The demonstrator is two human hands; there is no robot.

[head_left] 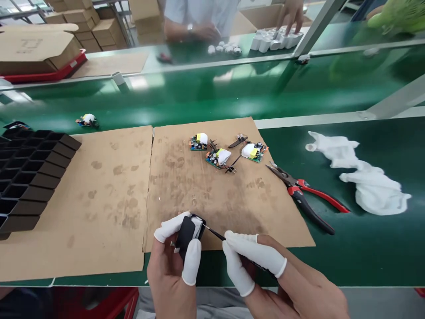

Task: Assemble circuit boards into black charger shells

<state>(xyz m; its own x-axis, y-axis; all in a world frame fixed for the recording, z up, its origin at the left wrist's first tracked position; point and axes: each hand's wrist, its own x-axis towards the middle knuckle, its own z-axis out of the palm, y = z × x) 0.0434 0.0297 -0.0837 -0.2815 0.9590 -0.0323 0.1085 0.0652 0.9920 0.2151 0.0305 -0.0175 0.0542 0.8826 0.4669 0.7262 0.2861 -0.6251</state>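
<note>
My left hand (175, 266), with white finger cots on thumb and finger, is closed around a small black plastic plug housing (185, 234). Metal pins stick out on its left side, and white material shows in its open end. In my right hand (265, 270), also in white finger cots, is a pair of slim black tweezers (216, 233). Their thin tip reaches the rim of the housing's opening; whether it touches the inside cannot be made out. Beyond both hands, small circuit boards (219, 157) with white and yellow parts and black wired pieces lie on the cardboard (199, 190).
Red-and-black pliers (299, 190) and crumpled white gloves or cloth (361, 173) lie right. Black compartment trays (29, 173) stand left. One circuit board (88, 119) sits on the green belt (186, 97). Across it, a co-worker's hand (292, 17) touches white cylindrical pieces (275, 40).
</note>
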